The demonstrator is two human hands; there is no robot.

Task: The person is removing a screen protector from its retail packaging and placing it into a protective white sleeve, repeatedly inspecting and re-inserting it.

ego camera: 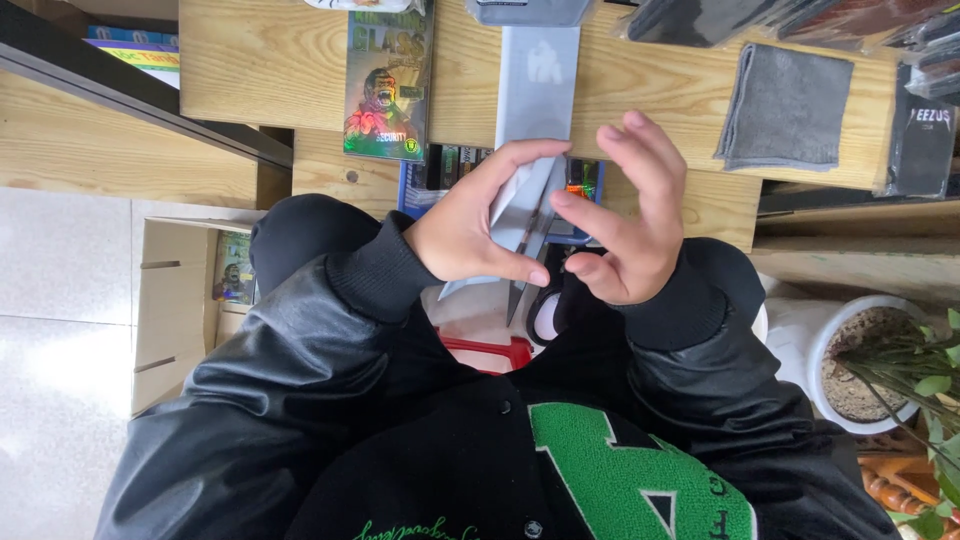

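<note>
My left hand (470, 225) grips a flat pale grey package (520, 205) held on edge over my lap, fingers wrapped round its upper end. My right hand (630, 215) is at the package's right side, thumb and fingertips touching its edge, the other fingers spread. A matching long grey sleeve (538, 85) lies flat on the wooden desk (250, 60) just beyond the hands. A shiny holographic box with a gorilla picture (388, 80) rests to its left.
A folded grey cloth (785, 105) lies at the desk's right, with dark packets (925, 135) past it. An open cardboard box (175, 300) stands on the tiled floor at left. A white plant pot (860, 365) sits at right, a red stool (490, 352) beneath me.
</note>
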